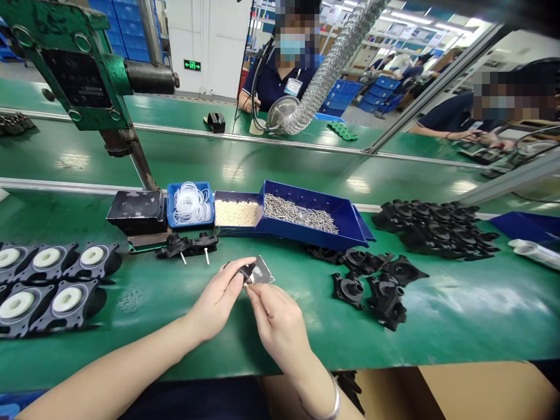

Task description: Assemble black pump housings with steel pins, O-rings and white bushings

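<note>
My left hand (221, 300) is closed around a black plastic part (247, 272), most of it hidden by the fingers. Pressed close against it, my right hand (277, 318) pinches a small pale piece (246, 286) whose shape is mostly covered. Under the fingertips, a dark flat plate (263, 269) with whitish scuffs lies on the green bench. Just left of my hands are two black parts (203, 241), each with a thin white-tipped pin (207, 255) sticking out. A blue bin (306, 224) of metal pins (301, 213) stands behind my hands.
White rings fill a blue tray (170, 220), beside a bin of small cream pieces (236, 213). Black housings (352, 289) lie right, more (437, 227) behind. Housings with white discs (70, 296) stand left. A green press (83, 70) overhangs the left; a co-worker (280, 76) sits opposite.
</note>
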A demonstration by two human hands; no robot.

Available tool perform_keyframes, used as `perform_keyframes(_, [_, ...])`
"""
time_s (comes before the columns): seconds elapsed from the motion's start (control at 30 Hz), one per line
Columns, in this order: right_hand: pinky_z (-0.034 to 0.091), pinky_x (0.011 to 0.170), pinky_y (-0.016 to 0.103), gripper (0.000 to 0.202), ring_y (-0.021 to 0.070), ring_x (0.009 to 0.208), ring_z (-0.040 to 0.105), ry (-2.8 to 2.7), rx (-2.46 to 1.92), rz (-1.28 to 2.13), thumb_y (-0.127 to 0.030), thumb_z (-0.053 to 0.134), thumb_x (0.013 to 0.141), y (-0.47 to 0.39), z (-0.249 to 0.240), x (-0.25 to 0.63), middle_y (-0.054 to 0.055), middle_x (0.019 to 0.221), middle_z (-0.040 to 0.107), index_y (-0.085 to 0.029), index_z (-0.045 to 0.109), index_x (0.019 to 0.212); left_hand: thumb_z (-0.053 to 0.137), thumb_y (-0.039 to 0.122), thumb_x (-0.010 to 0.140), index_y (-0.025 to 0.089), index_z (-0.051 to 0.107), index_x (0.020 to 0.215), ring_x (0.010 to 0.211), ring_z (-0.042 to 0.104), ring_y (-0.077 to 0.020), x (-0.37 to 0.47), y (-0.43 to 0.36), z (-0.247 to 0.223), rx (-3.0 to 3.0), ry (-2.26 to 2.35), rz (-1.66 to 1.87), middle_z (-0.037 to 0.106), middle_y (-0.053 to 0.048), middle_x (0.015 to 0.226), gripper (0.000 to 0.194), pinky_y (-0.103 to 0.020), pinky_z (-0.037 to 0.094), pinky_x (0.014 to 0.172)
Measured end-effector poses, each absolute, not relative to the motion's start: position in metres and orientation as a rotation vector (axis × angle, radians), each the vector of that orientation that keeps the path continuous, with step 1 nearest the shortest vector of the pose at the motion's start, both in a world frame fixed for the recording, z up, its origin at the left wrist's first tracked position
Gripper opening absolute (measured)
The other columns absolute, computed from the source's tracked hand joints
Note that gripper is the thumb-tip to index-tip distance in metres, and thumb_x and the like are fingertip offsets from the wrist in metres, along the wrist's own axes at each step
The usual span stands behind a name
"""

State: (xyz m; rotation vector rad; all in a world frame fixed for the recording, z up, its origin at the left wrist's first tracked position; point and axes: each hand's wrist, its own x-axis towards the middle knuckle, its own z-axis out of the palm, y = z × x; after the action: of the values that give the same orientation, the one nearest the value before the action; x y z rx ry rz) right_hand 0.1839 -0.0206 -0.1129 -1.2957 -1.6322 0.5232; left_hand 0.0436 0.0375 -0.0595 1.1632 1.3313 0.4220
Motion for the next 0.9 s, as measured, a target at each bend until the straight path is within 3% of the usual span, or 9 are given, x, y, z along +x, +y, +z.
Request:
perform_keyframes(0.17, [0.042, 0.069, 0.026, 0.012, 0.0146, 0.074, 0.057, -1.606, -1.269, 0.549, -0.008, 0.049, 0.100, -0.019, -0.126, 0.176, 0.004, 0.084, 0.063, -0.015, 0.059, 0.099, 0.040, 0.061, 0.086, 0.046, 0.053, 0.127, 0.133, 0.048, -0.0013, 0.038, 0.037, -0.066, 1.266, 1.325, 0.328, 0.055, 0.015, 0.139, 0.046, -0.013, 0.035, 0.126])
perform_keyframes(0.3, [0.043, 0.068, 0.025, 0.013, 0.0133, 0.073, 0.058, -1.621, -1.206, 0.628, -0.011, 0.048, 0.101, -0.009, -0.135, 0.183, 0.002, 0.085, 0.064, -0.017, 0.058, 0.097, 0.043, 0.062, 0.084, 0.056, 0.041, 0.134, 0.149, 0.034, -0.0062, 0.037, 0.035, -0.067, 1.267, 1.356, 0.260, 0.042, 0.019, 0.152, 0.050, -0.037, 0.011, 0.148])
perform_keyframes(0.37, [0.045, 0.068, 0.023, 0.012, 0.0121, 0.073, 0.060, -1.633, -1.178, 0.741, -0.016, 0.049, 0.102, -0.006, -0.133, 0.194, 0.001, 0.085, 0.065, -0.018, 0.061, 0.098, 0.045, 0.062, 0.084, 0.057, 0.037, 0.135, 0.154, 0.028, -0.0069, 0.039, 0.035, -0.067, 1.259, 1.348, 0.257, 0.036, 0.021, 0.155, 0.052, -0.040, 0.006, 0.149])
perform_keyframes(0.53, [0.048, 0.068, 0.019, 0.022, 0.0099, 0.070, 0.061, -1.329, -1.357, 0.862, -0.031, 0.051, 0.103, -0.016, -0.136, 0.229, 0.001, 0.081, 0.063, -0.017, 0.063, 0.116, 0.046, 0.063, 0.083, 0.054, 0.042, 0.134, 0.131, 0.050, -0.0052, 0.041, 0.041, -0.064, 1.297, 1.435, 0.360, 0.055, 0.008, 0.135, 0.053, -0.028, 0.038, 0.135])
perform_keyframes(0.6, [0.048, 0.064, 0.018, 0.025, 0.0101, 0.068, 0.061, -1.260, -1.452, 0.858, -0.036, 0.051, 0.103, -0.022, -0.149, 0.239, 0.002, 0.079, 0.063, -0.016, 0.064, 0.110, 0.050, 0.062, 0.082, 0.050, 0.046, 0.133, 0.118, 0.056, -0.0025, 0.040, 0.044, -0.063, 1.270, 1.461, 0.398, 0.059, 0.005, 0.126, 0.053, -0.016, 0.051, 0.114])
perform_keyframes(0.67, [0.046, 0.057, 0.018, 0.026, 0.0098, 0.063, 0.059, -1.307, -1.464, 0.901, -0.037, 0.050, 0.103, -0.021, -0.157, 0.244, 0.001, 0.074, 0.061, -0.015, 0.065, 0.107, 0.053, 0.062, 0.081, 0.045, 0.048, 0.132, 0.103, 0.061, -0.0005, 0.038, 0.046, -0.064, 1.199, 1.462, 0.446, 0.057, 0.003, 0.126, 0.055, -0.009, 0.056, 0.088])
perform_keyframes(0.77, [0.045, 0.058, 0.016, 0.029, 0.0081, 0.060, 0.055, -1.475, -1.315, 0.874, -0.027, 0.048, 0.104, -0.005, -0.132, 0.240, -0.002, 0.073, 0.058, -0.021, 0.056, 0.131, 0.049, 0.066, 0.080, 0.041, 0.048, 0.132, 0.087, 0.065, -0.0010, 0.037, 0.048, -0.065, 1.142, 1.453, 0.471, 0.050, 0.000, 0.135, 0.058, -0.012, 0.057, 0.066])
perform_keyframes(0.83, [0.049, 0.075, 0.018, 0.049, 0.0092, 0.075, 0.058, -1.616, -1.083, 0.759, -0.016, 0.047, 0.103, 0.006, -0.087, 0.231, 0.000, 0.087, 0.060, -0.029, 0.041, 0.150, 0.043, 0.064, 0.082, 0.037, 0.051, 0.130, 0.100, 0.066, -0.0036, 0.037, 0.051, -0.063, 1.229, 1.529, 0.455, 0.050, 0.000, 0.138, 0.056, -0.012, 0.060, 0.072])
perform_keyframes(0.9, [0.049, 0.083, 0.026, 0.060, 0.0138, 0.088, 0.058, -1.771, -0.677, 0.685, -0.008, 0.046, 0.099, 0.016, -0.037, 0.216, 0.004, 0.098, 0.061, -0.030, 0.035, 0.154, 0.043, 0.058, 0.085, 0.033, 0.053, 0.131, 0.124, 0.059, -0.0050, 0.035, 0.055, -0.059, 1.340, 1.651, 0.422, 0.052, 0.001, 0.141, 0.053, -0.011, 0.060, 0.095])
